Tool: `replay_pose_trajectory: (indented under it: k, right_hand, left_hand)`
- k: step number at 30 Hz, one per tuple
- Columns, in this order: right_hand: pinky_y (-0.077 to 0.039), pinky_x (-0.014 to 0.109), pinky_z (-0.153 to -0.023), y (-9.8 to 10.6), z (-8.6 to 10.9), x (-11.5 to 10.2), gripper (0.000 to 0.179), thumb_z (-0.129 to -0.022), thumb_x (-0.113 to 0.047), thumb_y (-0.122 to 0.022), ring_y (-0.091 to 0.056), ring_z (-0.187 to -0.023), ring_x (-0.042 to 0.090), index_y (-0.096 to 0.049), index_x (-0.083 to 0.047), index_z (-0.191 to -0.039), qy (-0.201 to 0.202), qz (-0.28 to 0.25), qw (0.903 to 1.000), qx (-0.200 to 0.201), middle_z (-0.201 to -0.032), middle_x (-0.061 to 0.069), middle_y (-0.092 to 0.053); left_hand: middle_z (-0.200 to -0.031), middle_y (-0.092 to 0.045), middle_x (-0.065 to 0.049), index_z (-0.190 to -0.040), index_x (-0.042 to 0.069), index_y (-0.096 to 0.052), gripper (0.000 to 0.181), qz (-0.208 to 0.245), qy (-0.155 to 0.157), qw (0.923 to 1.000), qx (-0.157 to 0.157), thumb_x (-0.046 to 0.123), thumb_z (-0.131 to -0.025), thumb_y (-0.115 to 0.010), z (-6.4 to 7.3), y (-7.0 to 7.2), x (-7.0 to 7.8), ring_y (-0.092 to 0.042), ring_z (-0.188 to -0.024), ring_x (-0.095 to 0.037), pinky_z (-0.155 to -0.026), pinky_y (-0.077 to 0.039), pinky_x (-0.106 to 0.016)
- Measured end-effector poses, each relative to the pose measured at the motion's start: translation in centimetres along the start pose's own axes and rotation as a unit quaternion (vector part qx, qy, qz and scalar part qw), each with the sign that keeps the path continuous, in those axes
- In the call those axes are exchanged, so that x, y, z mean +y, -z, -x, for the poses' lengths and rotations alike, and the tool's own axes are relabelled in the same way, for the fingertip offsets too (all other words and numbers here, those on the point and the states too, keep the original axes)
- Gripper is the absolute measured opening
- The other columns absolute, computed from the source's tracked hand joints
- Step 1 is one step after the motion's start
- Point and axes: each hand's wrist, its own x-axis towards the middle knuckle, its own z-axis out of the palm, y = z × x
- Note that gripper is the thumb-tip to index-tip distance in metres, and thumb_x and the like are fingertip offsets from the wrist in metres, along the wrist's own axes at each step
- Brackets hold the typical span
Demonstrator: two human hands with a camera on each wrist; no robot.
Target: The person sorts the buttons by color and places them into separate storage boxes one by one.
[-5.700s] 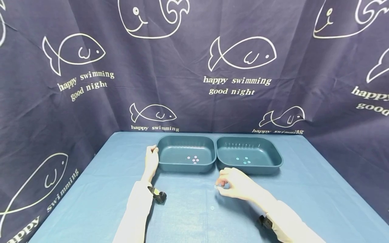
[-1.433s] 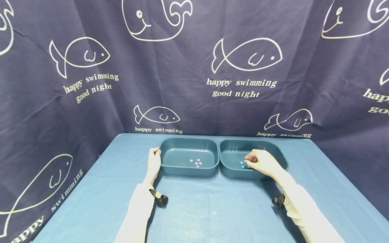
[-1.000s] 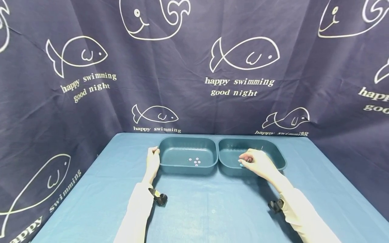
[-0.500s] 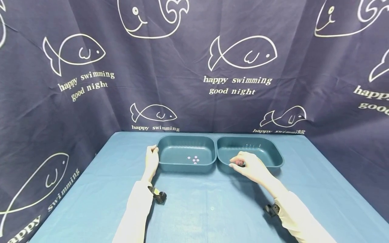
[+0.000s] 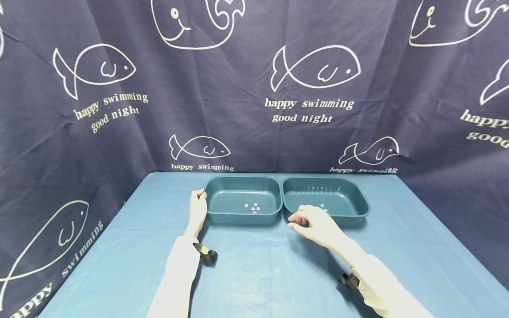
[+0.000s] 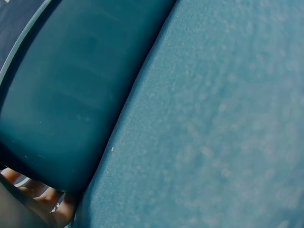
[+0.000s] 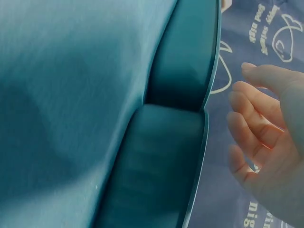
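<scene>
Two dark teal plastic trays stand side by side. The left tray point(image 5: 243, 218) holds several small pinkish button-like discs point(image 5: 255, 209). My left hand point(image 5: 197, 210) grips that tray's left end; in the left wrist view its fingers point(image 6: 50, 197) curl against the tray's end wall. My right hand point(image 5: 318, 225) hovers in front of the near wall of the right tray point(image 5: 355, 217), fingers loosely bent with nothing between them, as the right wrist view also shows. Small light-blue discs point(image 5: 322, 205) lie in the right tray, partly hidden by this hand.
One small pale disc point(image 5: 277, 271) lies on the blue tablecloth point(image 5: 242, 282), nearer to me than the trays. A dark fish-print curtain point(image 5: 246, 115) hangs behind and at both sides of the table.
Earlier my right hand pinched a small pale thing before the trays, then reached into the right tray. It has since come out, leftward and nearer to me. My left hand stays on the left tray.
</scene>
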Motion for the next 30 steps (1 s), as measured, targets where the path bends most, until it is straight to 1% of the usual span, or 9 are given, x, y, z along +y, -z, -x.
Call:
replay_pose_trajectory:
  k: [5, 10, 13, 18, 21, 24, 30]
  right_hand:
    - [-0.042, 0.023, -0.064, -0.6, 0.1, -0.7, 0.008, -0.077, -0.025, -0.073, -0.051, -0.067, 0.004, -0.072, -0.02, -0.083, 0.054, 0.019, 0.9983, 0.012, -0.07, -0.011, -0.053]
    - [-0.042, 0.02, -0.062, -1.0, 0.4, -1.4, 0.007, -0.077, -0.028, -0.073, -0.051, -0.066, 0.004, -0.071, -0.022, -0.082, 0.075, 0.022, 0.997, 0.006, -0.07, -0.011, -0.054]
    - [-0.042, 0.021, -0.062, -1.2, 0.6, -1.8, 0.008, -0.078, -0.028, -0.072, -0.051, -0.066, 0.003, -0.071, -0.022, -0.083, 0.089, 0.017, 0.9958, -0.004, -0.07, -0.012, -0.056]
    - [-0.042, 0.021, -0.065, -1.8, 1.1, -2.3, 0.007, -0.079, -0.027, -0.072, -0.052, -0.067, 0.003, -0.071, -0.022, -0.083, 0.136, 0.005, 0.9906, -0.014, -0.073, -0.012, -0.058]
    - [-0.041, 0.02, -0.065, -2.3, 1.3, -2.5, 0.005, -0.078, -0.026, -0.072, -0.053, -0.067, 0.002, -0.07, -0.022, -0.082, 0.158, -0.007, 0.9873, -0.017, -0.073, -0.012, -0.057]
    - [-0.04, 0.018, -0.064, -2.6, 1.5, -2.8, 0.005, -0.078, -0.025, -0.073, -0.053, -0.066, 0.002, -0.07, -0.023, -0.082, 0.165, -0.015, 0.9858, -0.024, -0.072, -0.012, -0.057]
    - [-0.039, 0.017, -0.064, -2.9, 1.9, -3.2, 0.006, -0.079, -0.028, -0.072, -0.05, -0.066, 0.001, -0.07, -0.024, -0.082, 0.162, -0.005, 0.9858, -0.043, -0.072, -0.013, -0.055]
  left_hand:
    - [-0.123, -0.05, -0.026, -0.12, -0.006, -0.044, 0.028, -0.003, 0.003, 1.0, 0.002, 0.011, -0.098, -0.039, -0.1, 0.0, -0.1, -0.046, -0.118, -0.036, -0.102, -0.032, -0.047]
    - [-0.123, -0.05, -0.026, -0.119, -0.005, -0.044, 0.028, 0.002, -0.002, 1.0, 0.005, 0.011, -0.097, -0.039, -0.1, 0.0, 0.0, -0.045, -0.119, -0.037, -0.103, -0.032, -0.048]
    - [-0.123, -0.049, -0.026, -0.119, -0.005, -0.044, 0.028, -0.001, -0.004, 1.0, 0.004, 0.011, -0.097, -0.039, -0.1, 0.0, 0.1, -0.045, -0.12, -0.037, -0.103, -0.031, -0.048]
    - [-0.124, -0.049, -0.026, -0.119, -0.005, -0.044, 0.028, -0.003, -0.003, 1.0, 0.003, 0.011, -0.097, -0.039, -0.1, 0.0, 0.1, -0.044, -0.121, -0.037, -0.104, -0.031, -0.047]
    - [-0.125, -0.05, -0.026, -0.12, -0.005, -0.044, 0.028, -0.005, -0.003, 1.0, 0.004, 0.011, -0.097, -0.039, -0.1, 0.1, 0.0, -0.044, -0.121, -0.037, -0.104, -0.031, -0.047]
    - [-0.125, -0.05, -0.027, -0.12, -0.006, -0.043, 0.028, -0.004, -0.003, 1.0, 0.004, 0.01, -0.097, -0.039, -0.1, 0.1, 0.0, -0.045, -0.121, -0.037, -0.104, -0.031, -0.047]
    - [-0.124, -0.049, -0.027, -0.12, -0.007, -0.043, 0.028, 0.004, -0.006, 1.0, 0.002, 0.009, -0.097, -0.038, 0.0, 0.0, 0.0, -0.045, -0.119, -0.037, -0.103, -0.032, -0.047]
